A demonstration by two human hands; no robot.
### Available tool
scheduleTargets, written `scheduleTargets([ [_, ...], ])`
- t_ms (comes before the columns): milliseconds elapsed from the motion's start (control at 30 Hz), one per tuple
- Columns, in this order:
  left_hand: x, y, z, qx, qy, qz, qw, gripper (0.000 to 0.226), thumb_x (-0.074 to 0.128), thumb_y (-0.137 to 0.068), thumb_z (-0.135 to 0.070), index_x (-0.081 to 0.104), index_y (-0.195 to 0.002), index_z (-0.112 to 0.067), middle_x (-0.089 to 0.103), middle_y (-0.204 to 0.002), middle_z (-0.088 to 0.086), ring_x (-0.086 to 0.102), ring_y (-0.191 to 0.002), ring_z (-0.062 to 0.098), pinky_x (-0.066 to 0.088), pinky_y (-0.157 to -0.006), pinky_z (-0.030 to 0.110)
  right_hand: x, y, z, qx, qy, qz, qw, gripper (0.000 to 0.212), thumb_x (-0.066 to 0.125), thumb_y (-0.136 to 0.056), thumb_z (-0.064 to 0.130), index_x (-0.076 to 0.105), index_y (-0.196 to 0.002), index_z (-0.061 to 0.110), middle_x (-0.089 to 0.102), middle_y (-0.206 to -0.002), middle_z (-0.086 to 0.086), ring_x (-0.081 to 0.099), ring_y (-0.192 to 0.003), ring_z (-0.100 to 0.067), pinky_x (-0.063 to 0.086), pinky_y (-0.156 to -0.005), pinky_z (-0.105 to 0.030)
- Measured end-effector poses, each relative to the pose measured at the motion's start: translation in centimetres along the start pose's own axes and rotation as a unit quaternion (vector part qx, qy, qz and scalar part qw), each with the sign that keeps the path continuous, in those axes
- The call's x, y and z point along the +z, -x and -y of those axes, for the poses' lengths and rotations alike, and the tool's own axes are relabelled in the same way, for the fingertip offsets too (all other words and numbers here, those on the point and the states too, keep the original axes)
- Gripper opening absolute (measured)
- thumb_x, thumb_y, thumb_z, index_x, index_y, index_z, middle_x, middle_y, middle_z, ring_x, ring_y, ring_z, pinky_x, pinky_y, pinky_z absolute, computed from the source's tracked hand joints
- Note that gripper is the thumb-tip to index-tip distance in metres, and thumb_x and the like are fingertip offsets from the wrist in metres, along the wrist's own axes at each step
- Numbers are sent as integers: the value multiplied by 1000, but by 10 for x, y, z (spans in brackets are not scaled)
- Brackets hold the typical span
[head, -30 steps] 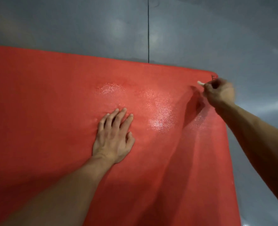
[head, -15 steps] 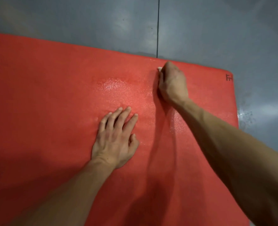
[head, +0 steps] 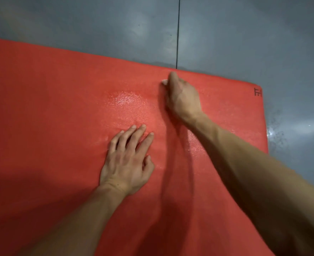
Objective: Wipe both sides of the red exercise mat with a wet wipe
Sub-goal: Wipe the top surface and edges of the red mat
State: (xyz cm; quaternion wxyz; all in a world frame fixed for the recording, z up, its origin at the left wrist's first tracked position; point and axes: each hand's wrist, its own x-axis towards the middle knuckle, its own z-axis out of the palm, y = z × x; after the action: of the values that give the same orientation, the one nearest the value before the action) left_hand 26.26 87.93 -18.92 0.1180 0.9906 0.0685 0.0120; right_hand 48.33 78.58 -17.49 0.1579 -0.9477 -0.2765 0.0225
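The red exercise mat [head: 51,117] lies flat on the floor and fills most of the view. My left hand [head: 127,159] rests flat on its middle, fingers straight and spread. Close to the mat's far edge my right hand [head: 183,97] curls round a white wet wipe [head: 164,82], pressing it onto the mat; only a small corner of the wipe shows past my fingers. Wet, shiny patches glisten on the mat between my two hands and to the right of my right forearm.
The grey floor [head: 244,43] surrounds the mat, with a dark seam [head: 177,34] running away from the far edge. A small dark logo [head: 257,92] marks the mat's far right corner. Water speckles the floor beside the right edge.
My right hand swept the wipe from the mat's far right corner leftward along the far edge to above my left hand. My left hand stayed pressed in place.
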Motion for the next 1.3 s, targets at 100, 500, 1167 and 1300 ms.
scheduleTargets([
  [100,0,0,1,2,6,-1,1000,62,48,-86,-37,56,-145,-21,46,-156,6,36,-146,27,20,-121,46,-34,17,-70,121,67,-30,990,25,48,-101,32,51,-110,9,66,-95,-30,61,-84,-51,38,-62,-47],
  [500,1,0,0,2,1,3,1000,63,54,-84,-36,56,-146,-22,45,-157,6,37,-147,28,22,-120,47,-9,9,-27,33,46,11,998,22,44,-104,29,48,-112,9,68,-96,-23,63,-86,-45,29,-61,-39],
  [1167,4,0,0,-1,-3,-3,1000,62,53,-85,-36,55,-145,-22,44,-157,6,36,-146,28,25,-118,49,-61,63,-121,276,62,-40,958,22,52,-97,24,51,-108,5,67,-104,-30,62,-91,-50,45,-72,-48],
  [1300,2,2,-2,-3,-2,-8,1000,63,53,-84,-36,56,-145,-21,45,-157,6,37,-145,28,23,-119,48,-13,48,-37,194,-40,-23,980,18,46,-103,26,51,-109,10,70,-94,-17,63,-82,-40,29,-62,-35],
])
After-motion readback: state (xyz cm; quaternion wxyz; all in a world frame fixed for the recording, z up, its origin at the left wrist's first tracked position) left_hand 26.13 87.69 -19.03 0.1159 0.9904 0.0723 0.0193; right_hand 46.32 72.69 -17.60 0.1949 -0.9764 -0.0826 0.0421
